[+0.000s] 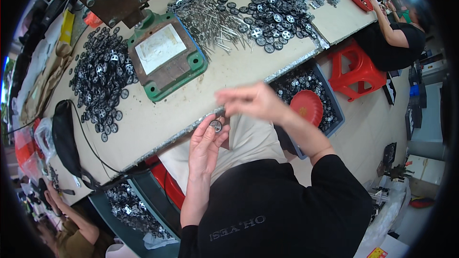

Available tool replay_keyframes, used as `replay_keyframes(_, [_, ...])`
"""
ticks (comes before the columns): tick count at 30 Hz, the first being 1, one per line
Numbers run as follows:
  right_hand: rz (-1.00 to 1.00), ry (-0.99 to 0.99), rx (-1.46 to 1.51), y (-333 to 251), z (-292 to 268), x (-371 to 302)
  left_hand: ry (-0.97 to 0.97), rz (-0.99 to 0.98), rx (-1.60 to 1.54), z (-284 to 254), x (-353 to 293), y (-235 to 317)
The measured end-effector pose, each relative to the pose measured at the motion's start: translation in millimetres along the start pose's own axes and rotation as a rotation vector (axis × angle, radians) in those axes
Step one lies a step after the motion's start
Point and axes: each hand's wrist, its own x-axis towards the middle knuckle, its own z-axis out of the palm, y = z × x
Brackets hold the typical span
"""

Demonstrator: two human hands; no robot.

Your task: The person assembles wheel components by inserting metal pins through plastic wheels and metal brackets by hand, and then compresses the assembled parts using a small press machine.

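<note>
My left hand [205, 143] is closed on a small black toy wheel [216, 125] with silver spokes, held between thumb and fingers above my lap. Just above and to the right of it, my right hand [251, 102] is smeared by motion. Its fingers point left past the table edge, and whether they hold anything cannot be made out. Beyond my hands, on the table, stands a green-based press [193, 67] with a pale plate [160, 48] on its bed. Thin metal rods [210, 21] lie heaped to its right.
Piles of black wheels [103, 76] [272, 24] lie on both sides of the press. Below the table edge at right stands a grey bin [334, 100] of parts with a red bowl [306, 107]. A red stool [356, 71] and co-workers are nearby; a black pouch [69, 138] lies left.
</note>
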Motion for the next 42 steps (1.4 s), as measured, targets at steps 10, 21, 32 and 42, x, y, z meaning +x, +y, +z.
replay_keyframes(10, [-0.2,0.222,-0.95,39.5,-128.7,260.2,-0.019,-0.009,-0.05,-5.1,3.2,13.8])
replay_keyframes(21, [-0.143,-0.153,-1.298,50.9,-81.5,348.0,-0.01,-0.043,0.001,-2.7,5.6,26.9])
replay_keyframes(32, [-0.342,-0.083,-0.999,41.8,-119.2,255.6,-0.062,-0.071,0.001,-6.5,7.6,23.1])
replay_keyframes(42, [-0.249,0.176,-0.733,4.0,-115.8,159.8,-0.054,-0.062,-0.014,-4.2,1.6,20.8])
